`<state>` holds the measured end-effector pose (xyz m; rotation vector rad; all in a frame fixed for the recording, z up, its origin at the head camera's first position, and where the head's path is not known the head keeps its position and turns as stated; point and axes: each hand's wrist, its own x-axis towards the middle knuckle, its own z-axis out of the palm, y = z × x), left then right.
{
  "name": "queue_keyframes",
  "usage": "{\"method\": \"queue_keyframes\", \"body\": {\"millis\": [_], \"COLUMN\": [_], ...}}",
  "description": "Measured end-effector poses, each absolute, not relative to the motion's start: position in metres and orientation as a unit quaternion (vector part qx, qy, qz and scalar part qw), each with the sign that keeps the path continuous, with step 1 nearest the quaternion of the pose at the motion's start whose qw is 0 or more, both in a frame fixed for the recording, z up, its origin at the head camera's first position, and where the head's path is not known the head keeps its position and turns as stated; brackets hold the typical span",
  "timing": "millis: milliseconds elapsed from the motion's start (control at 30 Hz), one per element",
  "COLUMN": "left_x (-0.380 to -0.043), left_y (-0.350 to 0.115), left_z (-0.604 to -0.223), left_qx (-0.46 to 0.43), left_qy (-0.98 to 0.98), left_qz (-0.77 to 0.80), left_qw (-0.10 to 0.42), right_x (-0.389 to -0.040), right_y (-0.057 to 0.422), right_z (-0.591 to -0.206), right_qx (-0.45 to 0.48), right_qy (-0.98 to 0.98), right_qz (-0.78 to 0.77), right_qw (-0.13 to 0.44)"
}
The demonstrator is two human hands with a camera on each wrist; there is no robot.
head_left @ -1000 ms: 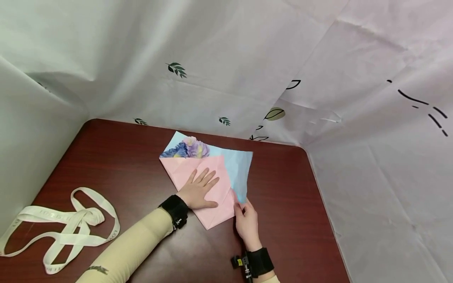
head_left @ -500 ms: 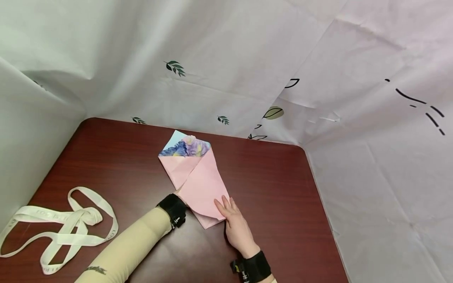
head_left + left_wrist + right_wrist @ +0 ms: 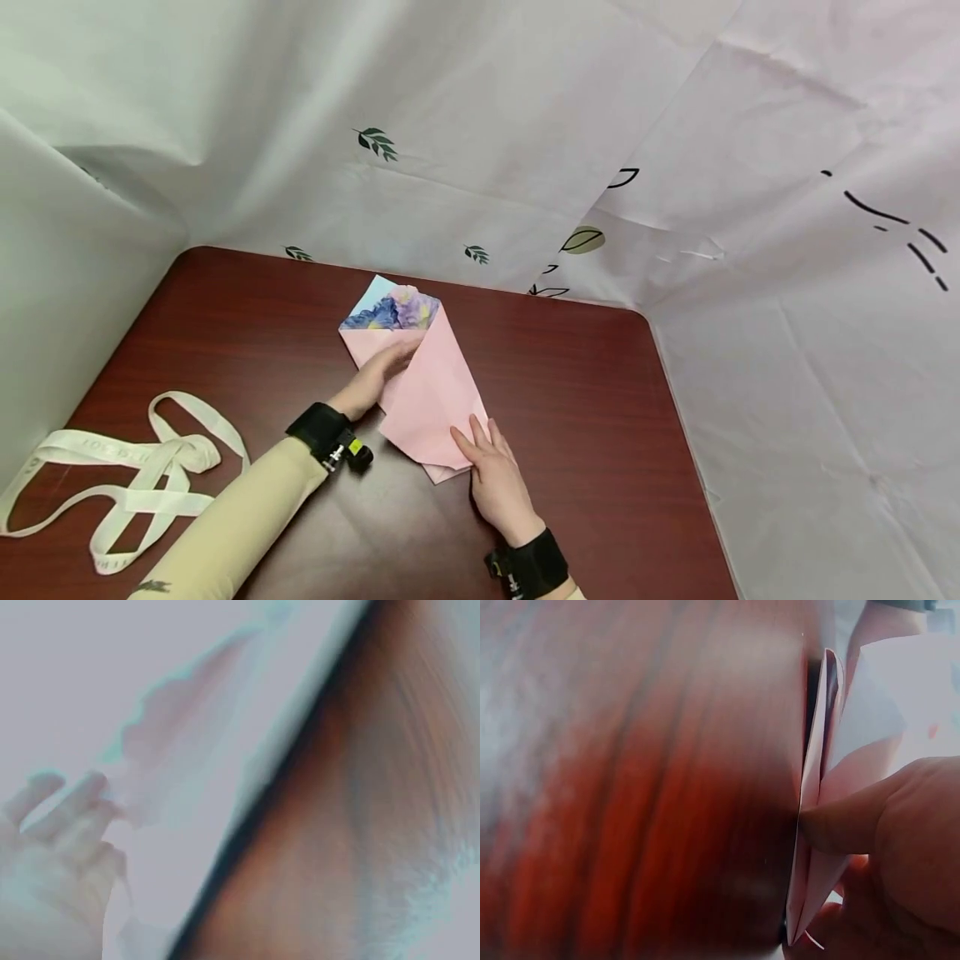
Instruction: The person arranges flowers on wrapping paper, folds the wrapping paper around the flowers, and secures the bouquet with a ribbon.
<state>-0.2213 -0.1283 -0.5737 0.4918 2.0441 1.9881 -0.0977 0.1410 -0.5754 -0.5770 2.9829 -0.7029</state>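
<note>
Resting near the lower end of the pink wrapper, your right hand spreads straight fingers on the paper. Set apart, your left hand reaches relaxed fingers to the overlapping flap, apparently under its edge; the wrist view is blurred. Beyond your left hand: blue and lilac flowers. Left of your left hand: white ribbon, looped loosely on the table.

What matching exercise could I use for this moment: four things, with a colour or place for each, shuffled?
1. Ribbon
2. Paper
3. Flowers
4. Table

A. Dark reddish brown
B. Showing at the wrap's upper end, blue and purple among their colours
C. Whitish, lying in loops off to the left
D. Folded, mostly pink on the outside

Pairs: 1-C, 2-D, 3-B, 4-A
</note>
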Motion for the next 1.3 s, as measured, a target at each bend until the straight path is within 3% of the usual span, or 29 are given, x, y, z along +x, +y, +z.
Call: {"method": "queue_keyframes", "body": {"millis": [133, 300, 567, 767, 1033, 1300], "left_x": [-0.206, -0.201, -0.202, -0.199, -0.190, -0.190], "left_y": [-0.140, -0.149, -0.150, -0.154, -0.168, -0.172], "left_z": [-0.560, -0.607, -0.625, -0.616, -0.606, -0.614], "left_qx": [0.055, 0.036, 0.085, 0.131, 0.173, 0.192], "left_qy": [0.719, 0.832, 0.865, 0.874, 0.858, 0.866], "left_qz": [0.671, 0.543, 0.491, 0.465, 0.483, 0.461], "left_qw": [0.173, 0.107, 0.056, 0.039, 0.005, -0.033], "right_x": [-0.096, -0.097, -0.100, -0.105, -0.104, -0.104], "right_y": [0.138, 0.134, 0.134, 0.132, 0.140, 0.143], "right_z": [-0.580, -0.573, -0.572, -0.569, -0.569, -0.573], "right_qx": [-0.190, -0.176, -0.204, -0.275, -0.255, -0.252], "right_qy": [0.957, 0.959, 0.954, 0.949, 0.949, 0.953], "right_qz": [-0.221, -0.221, -0.215, -0.153, -0.183, -0.144], "right_qw": [-0.015, -0.014, -0.039, 0.024, 0.018, 0.084]}}
